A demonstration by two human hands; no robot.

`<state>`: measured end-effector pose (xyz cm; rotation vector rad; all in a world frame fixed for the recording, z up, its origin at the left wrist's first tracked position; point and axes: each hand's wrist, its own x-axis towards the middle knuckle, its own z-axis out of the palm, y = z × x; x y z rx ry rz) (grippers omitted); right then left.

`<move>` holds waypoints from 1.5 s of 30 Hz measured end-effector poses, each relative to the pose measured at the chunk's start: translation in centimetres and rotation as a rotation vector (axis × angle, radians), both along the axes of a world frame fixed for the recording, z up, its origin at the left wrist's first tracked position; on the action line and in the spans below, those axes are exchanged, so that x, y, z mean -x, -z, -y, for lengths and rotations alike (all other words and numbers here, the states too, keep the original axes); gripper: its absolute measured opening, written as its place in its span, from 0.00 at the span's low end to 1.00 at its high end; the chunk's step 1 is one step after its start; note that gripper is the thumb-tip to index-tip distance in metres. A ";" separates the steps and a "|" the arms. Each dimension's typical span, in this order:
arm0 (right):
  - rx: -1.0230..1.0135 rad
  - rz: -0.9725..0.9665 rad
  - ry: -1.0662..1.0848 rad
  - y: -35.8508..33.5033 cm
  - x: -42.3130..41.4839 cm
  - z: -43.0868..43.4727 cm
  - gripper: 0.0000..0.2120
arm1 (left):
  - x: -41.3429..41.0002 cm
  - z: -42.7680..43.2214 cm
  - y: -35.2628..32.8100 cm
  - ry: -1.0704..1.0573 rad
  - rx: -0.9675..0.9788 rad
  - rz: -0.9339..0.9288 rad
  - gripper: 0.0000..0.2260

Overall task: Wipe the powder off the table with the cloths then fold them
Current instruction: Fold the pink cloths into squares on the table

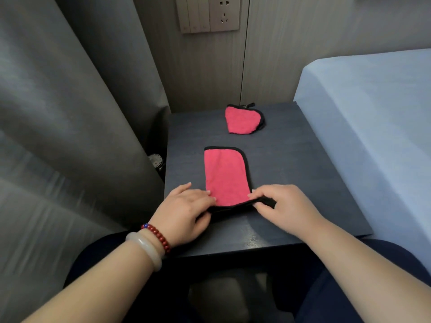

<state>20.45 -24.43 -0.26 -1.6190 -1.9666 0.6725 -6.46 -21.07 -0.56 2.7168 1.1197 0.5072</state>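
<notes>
Both hands, left hand (186, 206) and right hand (282, 206), pinch the near pink cloth's (225, 176) black hem at the table (303, 183) front edge; 2nd folded cloth (242, 120) sits well apart at back.

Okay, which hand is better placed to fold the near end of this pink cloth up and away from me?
Probably the right hand: it already pinches the lifted black-trimmed near edge of the long pink cloth. The left hand lies flatter on the near left corner, better for pinning it to the dark table.

A long pink terry cloth with black trim (225, 176) lies folded lengthwise, near end lifted; a smaller folded pink black-edged cloth (242, 120) lies flat beyond it, apart.
</notes>
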 end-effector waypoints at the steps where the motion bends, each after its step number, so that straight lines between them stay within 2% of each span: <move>1: 0.004 -0.004 -0.013 -0.3 0.0 0.0 0.09 | 0.0 0.1 -0.1 0.016 -0.003 0.003 0.14; 6: 0.004 -0.004 -0.020 -1.4 0.3 -1.3 0.06 | 0.0 -1.1 -0.8 0.016 0.041 0.040 0.10; 10: -0.110 0.010 0.146 -1.2 1.6 -4.9 0.07 | -1.3 -3.5 -1.4 -0.275 0.130 0.236 0.07; 12: -0.137 0.049 0.252 -1.1 2.5 -7.0 0.08 | -2.3 -5.3 -1.7 -0.413 0.135 0.267 0.06; 17: -0.120 0.191 0.393 -0.2 4.2 -11.3 0.11 | -4.7 -10.1 -1.0 -0.571 0.080 0.141 0.10; 19: -0.083 0.285 0.416 0.5 4.7 -12.2 0.15 | -5.5 -11.3 0.0 -0.617 0.121 0.011 0.18; 21: -0.102 0.350 0.409 1.1 5.4 -12.3 0.23 | -6.2 -11.2 0.8 -0.606 0.087 -0.079 0.26; 23: -0.144 0.429 0.302 1.6 5.9 -11.8 0.28 | -7.2 -10.1 1.4 -0.506 0.058 -0.100 0.27; 26: -0.043 0.569 0.107 3.2 6.1 -11.0 0.27 | -7.6 -8.3 2.9 -0.427 0.147 -0.188 0.25; 29: 0.091 0.564 0.094 4.4 5.5 -11.0 0.28 | -7.1 -8.1 4.3 -0.451 0.233 -0.233 0.26; 33: 0.111 0.567 0.059 4.2 5.5 -11.5 0.27 | -7.2 -8.2 4.1 -0.468 0.240 -0.272 0.26; 38: 0.067 0.552 0.121 4.1 4.8 -9.6 0.30 | -7.4 -8.2 2.5 -0.493 0.171 -0.273 0.27; 41: 0.049 0.549 0.161 4.4 5.1 -8.4 0.33 | -8.5 -8.3 2.3 -0.424 0.096 -0.255 0.25; 45: 0.003 0.521 0.276 4.1 4.5 -8.7 0.30 | -10.5 -8.9 3.2 -0.419 0.230 -0.223 0.25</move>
